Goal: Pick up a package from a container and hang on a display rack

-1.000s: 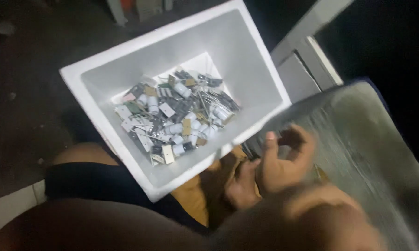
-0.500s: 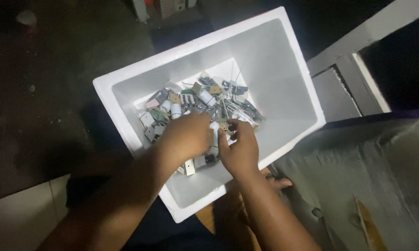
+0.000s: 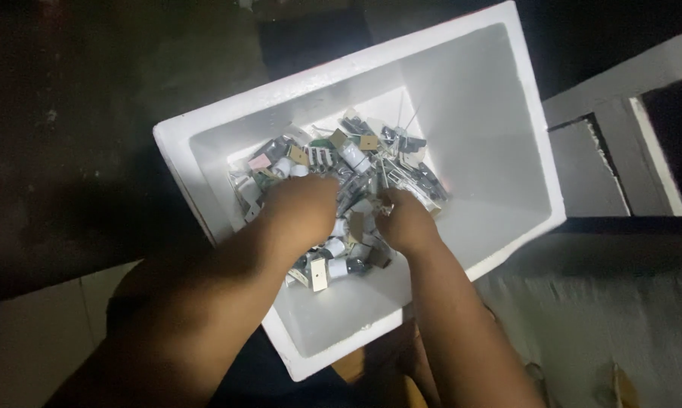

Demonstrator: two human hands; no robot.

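Both hands reach down into a deep white foam box [image 3: 477,128] and rest on a heap of small electronic parts, grey, black and tan [image 3: 341,189], piled on its floor toward the far left. The left hand [image 3: 299,208] lies palm-down on the heap, its fingers buried. The right hand [image 3: 405,219] sits just beside it, fingers curled among the parts; whether either hand grips one cannot be told.
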